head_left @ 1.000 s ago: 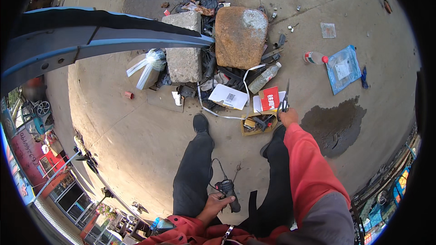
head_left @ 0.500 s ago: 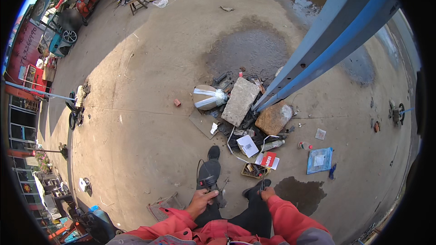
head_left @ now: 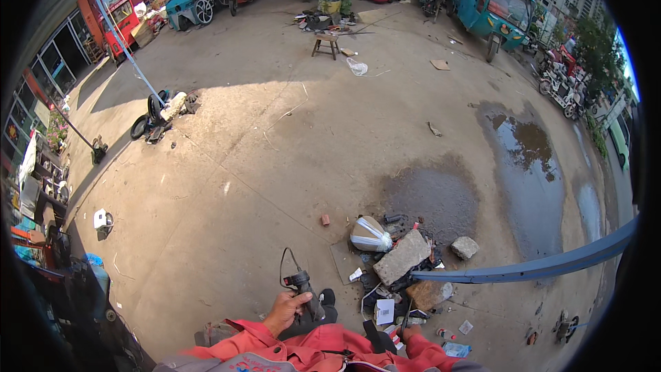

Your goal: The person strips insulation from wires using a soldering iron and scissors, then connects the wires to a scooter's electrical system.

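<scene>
My left hand is closed around a black handlebar grip with a thicker collar and a thin dark cable looping up from its top. My right hand is low in the picture, near the junk pile; its fingers look closed round something thin and dark, too small to name. Just beyond it are a white box, a brown stone and a long concrete block. A round bundle wrapped in white tape lies at the pile's far left. My right sleeve and jacket hide part of the near pile.
A blue metal post rises from the pile toward the right. Puddles spread at the right. A loose stone and a brick piece lie nearby. Farther off are a wooden stool and a teal three-wheeler.
The view has tilted up and swung, so the pile sits lower and more of the yard shows. My left hand still holds the grip; my right hand now shows less.
</scene>
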The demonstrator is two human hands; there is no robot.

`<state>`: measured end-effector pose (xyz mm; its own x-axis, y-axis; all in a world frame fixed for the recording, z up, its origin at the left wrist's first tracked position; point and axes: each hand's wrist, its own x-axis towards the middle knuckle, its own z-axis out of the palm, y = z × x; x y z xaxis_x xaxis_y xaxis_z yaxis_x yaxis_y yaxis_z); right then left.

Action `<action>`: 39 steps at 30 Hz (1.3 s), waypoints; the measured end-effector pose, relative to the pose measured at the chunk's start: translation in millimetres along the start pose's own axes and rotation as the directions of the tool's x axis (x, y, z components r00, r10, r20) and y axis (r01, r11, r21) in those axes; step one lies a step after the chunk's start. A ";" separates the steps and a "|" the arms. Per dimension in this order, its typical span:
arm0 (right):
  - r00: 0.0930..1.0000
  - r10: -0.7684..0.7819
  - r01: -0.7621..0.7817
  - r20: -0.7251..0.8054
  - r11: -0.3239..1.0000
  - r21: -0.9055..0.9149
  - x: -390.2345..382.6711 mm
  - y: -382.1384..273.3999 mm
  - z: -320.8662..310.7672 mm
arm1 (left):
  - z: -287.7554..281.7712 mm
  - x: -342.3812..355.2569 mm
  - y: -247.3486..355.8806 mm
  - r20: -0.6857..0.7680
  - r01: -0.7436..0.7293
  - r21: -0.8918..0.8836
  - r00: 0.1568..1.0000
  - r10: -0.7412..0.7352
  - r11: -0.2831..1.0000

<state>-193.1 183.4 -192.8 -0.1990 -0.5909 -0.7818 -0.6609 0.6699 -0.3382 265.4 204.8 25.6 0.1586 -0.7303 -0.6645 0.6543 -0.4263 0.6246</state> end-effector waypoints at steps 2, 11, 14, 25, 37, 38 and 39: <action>0.998 -0.035 0.027 -0.051 0.987 -0.158 37.5 -8.2 3.7 | -12.7 5.7 35.2 -0.043 -0.066 -0.055 0.997 0.063 0.996; 0.999 -0.029 0.036 0.025 0.923 -0.382 79.8 -221.4 19.9 | -92.4 42.1 145.2 -0.430 -0.426 -0.247 0.853 0.296 0.870; 0.978 -0.082 0.189 0.194 0.745 -0.640 130.0 -270.9 29.7 | -112.7 76.1 186.4 -0.521 -0.462 -0.201 0.797 0.305 0.864; 0.981 0.096 0.001 0.167 0.864 -0.504 204.0 -638.8 83.1 | -157.2 214.7 409.4 -0.664 -0.513 -0.197 0.697 0.271 0.835; 0.984 -0.139 0.157 0.111 0.971 -0.178 294.1 -1004.6 158.6 | -244.5 429.0 662.5 -0.678 -0.561 -0.219 0.676 0.289 0.798; 0.994 -0.035 0.052 0.105 0.984 -0.170 306.3 -1011.9 168.0 | -251.2 447.3 685.0 -0.671 -0.554 -0.216 0.682 0.291 0.804; 0.995 0.019 0.001 0.100 0.981 -0.196 307.5 -1026.5 169.6 | -259.0 465.6 715.9 -0.658 -0.557 -0.211 0.688 0.304 0.803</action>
<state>547.0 -609.8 -175.0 -0.1382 -0.5306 -0.8363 -0.7902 0.5681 -0.2299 999.1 -302.1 57.2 0.7952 -0.2811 -0.5373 0.5931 0.1766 0.7855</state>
